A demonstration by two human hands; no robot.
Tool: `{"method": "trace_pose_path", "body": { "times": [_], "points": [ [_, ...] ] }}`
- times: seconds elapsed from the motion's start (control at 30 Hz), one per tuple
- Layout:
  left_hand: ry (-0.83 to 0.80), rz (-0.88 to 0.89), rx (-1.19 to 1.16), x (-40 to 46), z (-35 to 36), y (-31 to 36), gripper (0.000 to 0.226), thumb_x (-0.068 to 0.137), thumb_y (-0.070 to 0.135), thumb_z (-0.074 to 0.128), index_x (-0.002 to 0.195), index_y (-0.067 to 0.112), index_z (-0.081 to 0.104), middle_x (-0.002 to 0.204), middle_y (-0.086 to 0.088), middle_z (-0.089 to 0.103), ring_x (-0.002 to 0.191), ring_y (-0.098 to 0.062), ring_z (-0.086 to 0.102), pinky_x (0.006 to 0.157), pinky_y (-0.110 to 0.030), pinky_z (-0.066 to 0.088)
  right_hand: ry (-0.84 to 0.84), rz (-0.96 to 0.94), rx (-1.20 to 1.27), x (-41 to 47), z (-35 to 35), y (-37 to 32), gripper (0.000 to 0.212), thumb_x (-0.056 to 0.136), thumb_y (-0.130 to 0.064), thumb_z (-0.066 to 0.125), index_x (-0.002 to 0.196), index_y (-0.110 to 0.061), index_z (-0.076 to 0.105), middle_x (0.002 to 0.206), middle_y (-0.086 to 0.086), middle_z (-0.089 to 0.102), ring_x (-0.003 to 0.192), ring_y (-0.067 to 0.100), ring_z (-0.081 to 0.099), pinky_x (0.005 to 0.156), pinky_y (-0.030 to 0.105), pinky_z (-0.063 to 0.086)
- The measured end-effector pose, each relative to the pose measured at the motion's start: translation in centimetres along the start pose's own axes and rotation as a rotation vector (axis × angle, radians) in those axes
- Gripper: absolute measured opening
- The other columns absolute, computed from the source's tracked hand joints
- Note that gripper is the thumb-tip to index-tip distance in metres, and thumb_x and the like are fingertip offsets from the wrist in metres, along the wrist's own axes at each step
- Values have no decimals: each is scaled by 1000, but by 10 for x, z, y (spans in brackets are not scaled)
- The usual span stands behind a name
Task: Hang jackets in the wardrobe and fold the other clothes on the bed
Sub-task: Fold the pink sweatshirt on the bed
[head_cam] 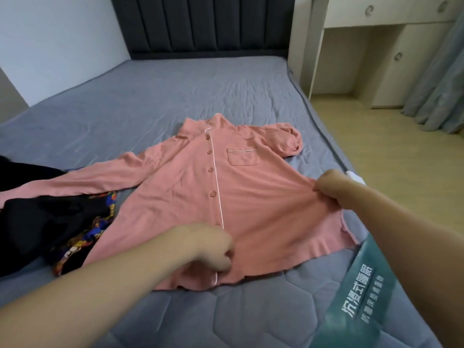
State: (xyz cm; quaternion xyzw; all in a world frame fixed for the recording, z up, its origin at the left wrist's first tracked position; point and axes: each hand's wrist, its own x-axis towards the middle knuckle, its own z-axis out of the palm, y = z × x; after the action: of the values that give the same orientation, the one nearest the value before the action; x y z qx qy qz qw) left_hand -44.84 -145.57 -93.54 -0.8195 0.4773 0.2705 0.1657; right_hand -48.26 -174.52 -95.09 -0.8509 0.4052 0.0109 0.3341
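My left hand [213, 247] and right hand [331, 188] pinch the salmon-pink buttoned pyjama shirt [200, 197], spread flat on the grey bed [150, 96], still unfolded; black and patterned clothes [50, 222] wait beside it.

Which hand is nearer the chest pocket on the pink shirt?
Right. The right hand grips the shirt's side edge, just below and right of the chest pocket. The left hand holds the front near the hem, farther down.
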Motion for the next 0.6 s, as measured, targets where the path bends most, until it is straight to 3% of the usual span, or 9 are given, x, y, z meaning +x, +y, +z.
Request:
{"method": "trace_pose_path", "body": {
  "times": [0.07,0.13,0.2,0.3,0.37,0.4,0.47,0.53,0.6],
  "points": [
    [-223,-6,-148,12,-6,-2,14,90,24,56,85,13,63,78,-9,62,68,-27,55,60,-33,45,-168,25,-124,-1,-12,5,14,91,-14,58,103,-7,58,82,9,50,65,23,50,56,25,41],
    [-415,-65,-298,25,-14,-8,13,92,22,53,85,13,59,67,-5,58,56,-23,55,54,-29,45,-416,135,-196,-2,-13,9,11,87,-16,64,94,-11,57,79,6,50,56,18,44,48,20,36],
    [-435,-88,-468,43,-26,-18,12,95,22,49,86,18,56,68,-3,58,56,-19,56,53,-25,42,-501,174,-173,3,-8,8,9,87,-17,64,83,-11,59,71,4,51,51,16,42,46,18,35],
    [-45,-95,-803,78,-57,-39,11,94,18,44,87,20,53,80,-5,57,64,-22,51,55,-27,39,-428,152,114,23,-5,-3,18,93,-16,52,86,-3,61,65,9,60,55,21,55,56,27,46],
    [284,-152,-676,108,-77,-56,17,91,23,46,104,20,56,105,-8,62,80,-24,57,66,-31,49,-369,142,302,43,-8,-11,24,97,-17,46,104,3,58,78,15,65,65,26,62,64,32,52],
    [371,-193,-530,124,-83,-65,26,90,25,46,115,22,54,123,-7,57,100,-26,57,83,-35,50,-333,123,366,53,-8,-15,27,99,-17,44,110,4,55,86,17,65,69,27,63,66,34,53],
    [404,-247,-411,154,-89,-82,47,93,31,43,140,28,39,153,-4,29,138,-30,30,112,-38,29,-241,82,469,77,-10,-24,27,100,-18,43,115,3,50,97,20,62,75,30,62,71,37,54],
    [369,-294,-439,183,-90,-99,64,91,52,33,151,38,16,162,2,4,149,-27,3,119,-45,11,-166,73,574,102,-11,-32,25,99,-19,46,112,2,49,100,19,58,76,31,61,71,39,54],
    [325,-370,-379,208,-81,-112,75,84,70,19,151,44,3,163,7,-8,149,-24,-8,117,-57,1,-141,86,666,127,-7,-37,21,97,-20,50,107,-2,52,92,16,55,69,27,58,65,36,53]
  ]
}}
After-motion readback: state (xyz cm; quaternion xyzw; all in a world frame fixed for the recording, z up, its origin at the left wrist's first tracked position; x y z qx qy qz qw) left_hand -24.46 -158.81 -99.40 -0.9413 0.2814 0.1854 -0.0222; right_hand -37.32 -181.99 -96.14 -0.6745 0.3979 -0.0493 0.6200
